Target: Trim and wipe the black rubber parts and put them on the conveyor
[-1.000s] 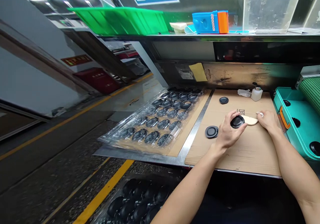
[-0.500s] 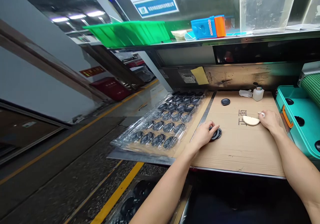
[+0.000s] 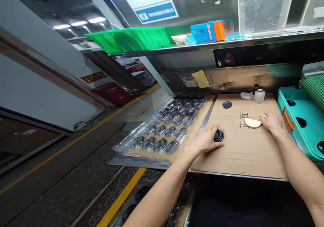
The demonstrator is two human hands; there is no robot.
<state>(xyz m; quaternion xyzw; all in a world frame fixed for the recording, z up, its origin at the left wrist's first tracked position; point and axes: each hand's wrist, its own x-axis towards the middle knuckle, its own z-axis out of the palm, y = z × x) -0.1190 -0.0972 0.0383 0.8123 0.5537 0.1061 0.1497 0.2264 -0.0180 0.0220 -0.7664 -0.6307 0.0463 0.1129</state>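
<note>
My left hand [image 3: 208,140] lies low over the cardboard, thumb and fingers spread apart at the left side of a black round plastic part [image 3: 219,136]. That part looks like stacked rings or discs; whether my fingers touch it I cannot tell. My right hand [image 3: 272,123] is closed, with a small white piece [image 3: 263,116] poking out from the fingertips, perhaps cloth or a wipe. Just left of these fingers rests a cream half-round pad [image 3: 253,123]. Farther back another black round part [image 3: 227,104] lies flat on the cardboard [image 3: 249,152].
A clear plastic tray [image 3: 141,151] of black round parts sits at left. At the back right stand a small white bottle [image 3: 259,96] and a crumpled white wipe [image 3: 247,95]. A teal bin [image 3: 307,139] with black parts borders the right; a green bin [image 3: 131,39] sits on the shelf.
My left hand has loosened from the black round part, its fingers spreading beside it. My right hand stays nearly in place with the white piece. The view has shifted slightly.
</note>
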